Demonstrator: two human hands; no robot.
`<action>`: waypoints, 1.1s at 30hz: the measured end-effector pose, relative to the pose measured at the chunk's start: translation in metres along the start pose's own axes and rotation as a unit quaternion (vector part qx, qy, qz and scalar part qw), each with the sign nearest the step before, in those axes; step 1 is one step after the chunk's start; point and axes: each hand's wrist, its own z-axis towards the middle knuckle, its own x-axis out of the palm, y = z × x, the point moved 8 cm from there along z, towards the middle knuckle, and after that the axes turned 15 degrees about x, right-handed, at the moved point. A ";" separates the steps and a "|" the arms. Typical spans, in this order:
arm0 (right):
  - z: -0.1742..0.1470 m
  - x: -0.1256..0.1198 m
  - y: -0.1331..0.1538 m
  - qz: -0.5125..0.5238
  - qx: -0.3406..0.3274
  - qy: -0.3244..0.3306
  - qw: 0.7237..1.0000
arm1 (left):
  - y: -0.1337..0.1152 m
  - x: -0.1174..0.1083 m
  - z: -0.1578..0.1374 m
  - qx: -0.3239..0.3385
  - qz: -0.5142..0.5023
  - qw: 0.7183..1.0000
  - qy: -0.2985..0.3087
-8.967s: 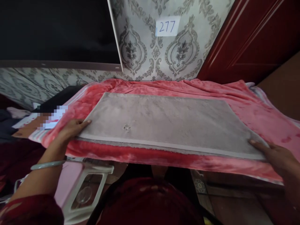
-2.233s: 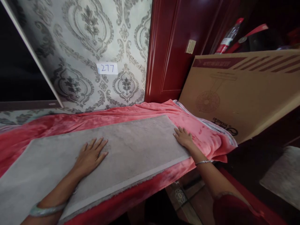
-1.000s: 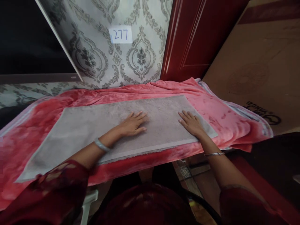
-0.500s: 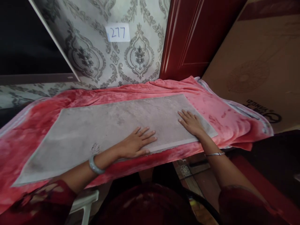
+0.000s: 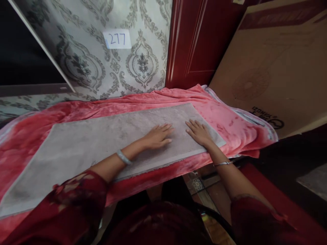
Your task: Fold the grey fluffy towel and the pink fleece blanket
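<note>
A long grey towel (image 5: 112, 132) lies spread out over a pink-red plush blanket (image 5: 217, 117). My left hand (image 5: 157, 136) rests palm down near the middle of the towel, its fingers stretched to the right. Toward the towel's right end, my right hand (image 5: 198, 132) lies flat with the fingers apart. Neither hand grips anything. My left forearm crosses the towel's near edge and hides part of it, including most of a small dark mark.
Behind the blanket stands a patterned wall with a paper (image 5: 117, 38) marked 277. A dark screen (image 5: 28, 51) is at the left. On the right are a red door (image 5: 196, 41) and a large cardboard box (image 5: 270, 61).
My left hand has slid away from the towel's near edge toward its middle, closer to my right hand. My right hand stays on the right end. The view has shifted slightly right.
</note>
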 end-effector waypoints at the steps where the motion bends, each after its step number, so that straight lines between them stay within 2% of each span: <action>1: 0.000 -0.001 0.000 -0.001 0.001 0.002 1.000 | 0.008 0.006 0.009 -0.012 0.017 1.000 0.007; 4: 0.000 -0.002 0.001 0.002 -0.003 0.002 1.000 | 0.009 0.023 0.020 -0.004 0.054 0.998 0.019; 7: 0.001 -0.001 0.001 0.006 -0.004 -0.003 1.000 | -0.010 0.033 0.015 0.047 0.046 0.997 0.032; 12: 0.002 0.001 0.000 0.018 -0.009 -0.007 1.000 | -0.050 0.038 -0.004 0.133 0.000 0.989 0.061; 18: 0.000 -0.011 0.013 0.010 0.013 0.047 0.999 | -0.081 0.036 -0.025 0.153 -0.087 0.981 0.077; 21: -0.007 -0.020 0.046 0.024 -0.034 0.043 0.998 | -0.066 0.019 -0.036 0.107 -0.097 0.989 0.026; 24: -0.021 -0.017 0.084 0.024 -0.118 0.041 0.992 | -0.025 -0.003 -0.060 -0.005 0.006 1.000 -0.024; 27: -0.031 -0.003 0.099 0.003 -0.149 0.051 0.988 | 0.011 -0.008 -0.100 -0.095 0.085 0.992 0.000; 30: -0.032 0.006 0.096 0.001 -0.151 0.039 0.988 | 0.016 0.001 -0.134 -0.098 0.083 0.991 0.038; 33: -0.030 0.009 0.092 0.005 -0.156 0.027 0.987 | -0.002 0.010 -0.155 -0.077 0.062 0.994 0.047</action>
